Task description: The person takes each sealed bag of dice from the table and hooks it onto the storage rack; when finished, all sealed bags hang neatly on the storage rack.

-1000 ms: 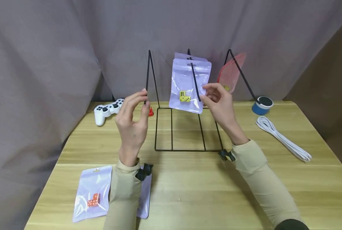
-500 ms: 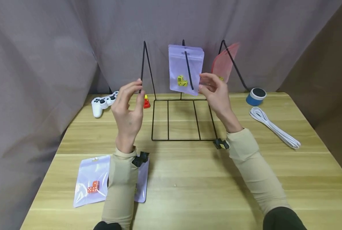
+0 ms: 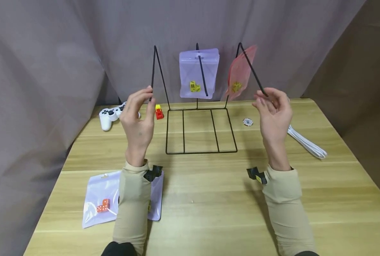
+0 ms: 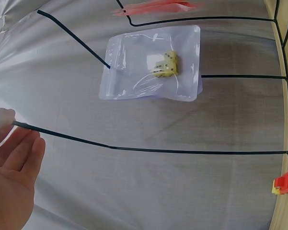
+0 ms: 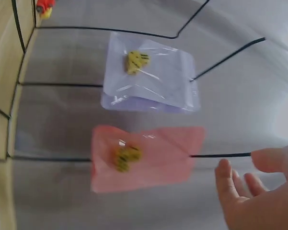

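- desk [image 3: 202, 220]: pale yellow-brown, streaked wood grain;
- wire rack [image 3: 201, 152]: plain black;
- hanging lilac bag [image 3: 190, 71]: plain; its yellow dice [image 3: 194, 86] with black pips;
- pink-red bag [image 3: 240, 69]: see-through; yellow dice within;
- flat bag [image 3: 94, 188] towards the desk's front left corner: lilac; its orange-red dice [image 3: 103, 207] with white pips;
- game controller [image 3: 106, 123] near the left edge: white, black sticks;
- small toy [image 3: 159, 113] near the back edge: red and yellow;
- cable [image 3: 306, 144] by the right edge: white;
- curtain [image 3: 129, 28]: greyish mauve

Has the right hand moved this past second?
Yes: against the black rack, the right hand went rightward, from the hanging purple bags to the right hook.
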`<move>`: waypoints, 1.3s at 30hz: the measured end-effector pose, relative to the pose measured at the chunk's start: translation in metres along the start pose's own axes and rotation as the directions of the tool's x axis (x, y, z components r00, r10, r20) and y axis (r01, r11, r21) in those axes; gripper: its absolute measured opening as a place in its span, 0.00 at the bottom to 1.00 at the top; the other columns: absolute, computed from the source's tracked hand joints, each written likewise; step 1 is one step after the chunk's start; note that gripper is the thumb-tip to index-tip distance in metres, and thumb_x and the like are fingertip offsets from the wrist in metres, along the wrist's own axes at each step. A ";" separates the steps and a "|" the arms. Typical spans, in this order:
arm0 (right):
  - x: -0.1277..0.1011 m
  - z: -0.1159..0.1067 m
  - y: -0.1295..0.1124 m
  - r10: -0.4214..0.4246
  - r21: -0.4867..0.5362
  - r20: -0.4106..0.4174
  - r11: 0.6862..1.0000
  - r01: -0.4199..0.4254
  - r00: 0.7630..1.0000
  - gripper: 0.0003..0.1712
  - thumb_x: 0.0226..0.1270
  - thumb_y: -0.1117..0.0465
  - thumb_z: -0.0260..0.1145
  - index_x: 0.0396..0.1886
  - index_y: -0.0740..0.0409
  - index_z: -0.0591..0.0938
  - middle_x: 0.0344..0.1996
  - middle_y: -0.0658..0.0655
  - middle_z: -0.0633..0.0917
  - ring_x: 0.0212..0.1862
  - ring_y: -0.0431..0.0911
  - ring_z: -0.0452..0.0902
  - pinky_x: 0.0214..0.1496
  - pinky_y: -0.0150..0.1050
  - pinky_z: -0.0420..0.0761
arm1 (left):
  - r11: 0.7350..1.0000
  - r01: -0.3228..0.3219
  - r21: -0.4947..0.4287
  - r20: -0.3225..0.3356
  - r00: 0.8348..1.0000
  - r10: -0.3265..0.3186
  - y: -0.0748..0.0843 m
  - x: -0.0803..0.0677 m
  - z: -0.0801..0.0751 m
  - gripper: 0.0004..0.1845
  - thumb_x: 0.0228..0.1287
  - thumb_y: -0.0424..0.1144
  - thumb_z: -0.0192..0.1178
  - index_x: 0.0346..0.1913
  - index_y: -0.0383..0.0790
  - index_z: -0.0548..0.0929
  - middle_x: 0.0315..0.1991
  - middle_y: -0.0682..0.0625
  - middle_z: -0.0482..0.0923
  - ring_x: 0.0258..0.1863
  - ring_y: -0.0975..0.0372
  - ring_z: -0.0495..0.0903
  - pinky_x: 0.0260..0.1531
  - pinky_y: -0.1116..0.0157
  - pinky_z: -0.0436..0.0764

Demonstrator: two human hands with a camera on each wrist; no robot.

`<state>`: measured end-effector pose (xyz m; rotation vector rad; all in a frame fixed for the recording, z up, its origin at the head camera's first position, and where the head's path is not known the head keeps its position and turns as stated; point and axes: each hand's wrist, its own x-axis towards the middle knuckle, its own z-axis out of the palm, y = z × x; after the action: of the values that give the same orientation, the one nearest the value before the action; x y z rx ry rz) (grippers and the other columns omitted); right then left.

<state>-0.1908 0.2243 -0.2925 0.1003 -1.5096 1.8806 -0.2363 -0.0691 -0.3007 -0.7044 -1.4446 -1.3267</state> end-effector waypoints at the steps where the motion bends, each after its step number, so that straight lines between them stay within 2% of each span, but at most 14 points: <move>1: -0.002 -0.001 -0.003 -0.050 -0.030 0.009 0.998 0.050 0.999 0.15 0.59 0.79 0.63 0.46 0.69 0.78 0.42 0.65 0.79 0.46 0.54 0.78 0.49 0.37 0.82 | 1.000 0.001 -0.002 -0.001 1.000 -0.001 -0.001 0.000 0.000 0.05 0.56 0.20 0.62 0.36 0.25 0.82 0.42 0.39 0.82 0.45 0.50 0.81 0.49 0.56 0.81; 5: -0.010 -0.001 -0.014 -0.228 -0.114 0.064 0.965 0.234 0.972 0.15 0.59 0.80 0.61 0.46 0.73 0.79 0.47 0.65 0.79 0.51 0.57 0.75 0.56 0.40 0.78 | 1.000 0.011 -0.007 0.003 1.000 -0.011 -0.003 -0.002 -0.001 0.06 0.55 0.18 0.62 0.36 0.25 0.81 0.42 0.38 0.82 0.45 0.50 0.81 0.49 0.55 0.81; 7: -0.014 0.002 -0.018 -0.280 -0.100 0.087 0.952 0.288 0.956 0.13 0.58 0.80 0.60 0.44 0.76 0.79 0.47 0.67 0.79 0.50 0.57 0.75 0.56 0.40 0.78 | 1.000 0.016 -0.005 0.007 1.000 -0.016 -0.003 -0.004 0.000 0.06 0.55 0.18 0.62 0.36 0.24 0.81 0.42 0.38 0.82 0.45 0.50 0.81 0.49 0.56 0.81; 12: -0.016 0.008 -0.026 -0.330 -0.081 0.077 0.939 0.335 0.941 0.08 0.60 0.80 0.60 0.39 0.79 0.79 0.44 0.68 0.81 0.44 0.52 0.79 0.53 0.39 0.79 | 1.000 0.018 0.004 0.010 1.000 -0.018 0.001 -0.002 0.002 0.06 0.54 0.17 0.62 0.35 0.23 0.81 0.41 0.36 0.82 0.45 0.50 0.81 0.49 0.57 0.81; 17: -0.011 0.010 -0.027 -0.348 -0.108 0.058 0.930 0.352 0.936 0.07 0.60 0.79 0.61 0.38 0.76 0.81 0.43 0.67 0.82 0.43 0.52 0.79 0.53 0.40 0.80 | 1.000 0.026 0.008 0.032 0.999 -0.026 0.020 0.012 -0.001 0.06 0.55 0.16 0.59 0.37 0.20 0.79 0.41 0.32 0.80 0.45 0.47 0.80 0.50 0.57 0.80; 19: -0.010 0.012 -0.027 -0.350 -0.107 0.050 0.929 0.354 0.935 0.07 0.59 0.80 0.62 0.37 0.76 0.81 0.43 0.67 0.82 0.43 0.51 0.80 0.52 0.39 0.80 | 0.996 0.084 -0.012 0.044 0.996 -0.083 0.027 0.015 -0.007 0.07 0.55 0.16 0.59 0.39 0.18 0.79 0.41 0.31 0.79 0.46 0.47 0.80 0.51 0.56 0.79; 21: -0.009 0.014 -0.027 -0.360 -0.118 0.055 0.924 0.364 0.931 0.07 0.59 0.80 0.62 0.37 0.76 0.81 0.42 0.67 0.82 0.42 0.50 0.80 0.51 0.39 0.80 | 0.985 0.168 -0.041 0.064 0.984 -0.165 0.029 0.013 -0.020 0.09 0.56 0.16 0.59 0.41 0.18 0.79 0.42 0.31 0.79 0.46 0.47 0.79 0.52 0.55 0.79; 23: -0.009 0.017 -0.026 -0.368 -0.120 0.071 0.919 0.374 0.927 0.07 0.59 0.80 0.61 0.37 0.77 0.80 0.42 0.66 0.82 0.42 0.50 0.80 0.51 0.39 0.81 | 0.959 0.269 -0.092 0.104 0.960 -0.260 0.028 0.006 -0.039 0.11 0.56 0.16 0.58 0.44 0.17 0.78 0.43 0.33 0.80 0.45 0.47 0.79 0.52 0.55 0.79; 25: -0.009 0.019 -0.023 -0.374 -0.124 0.098 0.915 0.384 0.922 0.07 0.59 0.81 0.61 0.38 0.77 0.80 0.42 0.66 0.82 0.43 0.50 0.81 0.51 0.40 0.81 | 0.932 0.348 -0.097 0.155 0.931 -0.331 0.029 -0.001 -0.062 0.12 0.57 0.16 0.58 0.45 0.18 0.78 0.43 0.34 0.81 0.45 0.48 0.80 0.51 0.57 0.79; 27: -0.008 0.019 -0.021 -0.378 -0.129 0.116 0.911 0.391 0.919 0.07 0.59 0.81 0.61 0.38 0.77 0.80 0.42 0.66 0.82 0.43 0.50 0.81 0.52 0.41 0.81 | 0.914 0.400 -0.066 0.200 0.903 -0.380 0.031 -0.008 -0.084 0.12 0.57 0.16 0.58 0.45 0.19 0.79 0.42 0.37 0.82 0.44 0.51 0.81 0.50 0.60 0.80; 29: -0.007 0.018 -0.019 -0.380 -0.133 0.121 0.909 0.394 0.917 0.08 0.58 0.81 0.61 0.38 0.78 0.80 0.42 0.66 0.82 0.43 0.50 0.81 0.52 0.41 0.81 | 0.910 0.414 0.022 0.227 0.884 -0.407 0.038 -0.010 -0.102 0.12 0.56 0.15 0.58 0.45 0.19 0.79 0.41 0.36 0.82 0.43 0.55 0.82 0.48 0.64 0.80; 31: -0.008 0.016 -0.019 -0.385 -0.139 0.126 0.906 0.400 0.915 0.07 0.58 0.81 0.61 0.38 0.78 0.80 0.42 0.67 0.82 0.43 0.51 0.81 0.51 0.42 0.81 | 0.912 0.390 0.130 0.222 0.885 -0.410 0.043 -0.009 -0.115 0.13 0.55 0.15 0.58 0.44 0.21 0.81 0.39 0.37 0.83 0.41 0.59 0.82 0.47 0.67 0.81; 34: -0.013 0.013 -0.022 -0.393 -0.145 0.129 0.901 0.409 0.911 0.07 0.58 0.81 0.61 0.37 0.79 0.80 0.42 0.69 0.82 0.42 0.52 0.80 0.51 0.41 0.81 | 0.902 0.335 0.273 0.211 0.894 -0.396 0.050 -0.006 -0.128 0.13 0.55 0.17 0.60 0.44 0.26 0.83 0.37 0.39 0.83 0.39 0.63 0.82 0.46 0.69 0.80; 39: -0.019 0.010 -0.020 -0.395 -0.114 0.125 0.905 0.409 0.910 0.07 0.57 0.82 0.61 0.37 0.80 0.80 0.41 0.71 0.81 0.42 0.54 0.80 0.49 0.40 0.82 | 0.875 0.288 0.390 0.216 0.895 -0.391 0.060 -0.005 -0.136 0.13 0.55 0.19 0.62 0.43 0.29 0.84 0.37 0.43 0.84 0.40 0.67 0.81 0.46 0.71 0.80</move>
<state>-0.1692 0.2082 -0.2818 0.4160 -1.5418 1.4554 -0.1418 -0.1838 -0.2983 -0.4250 -2.0605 -1.2100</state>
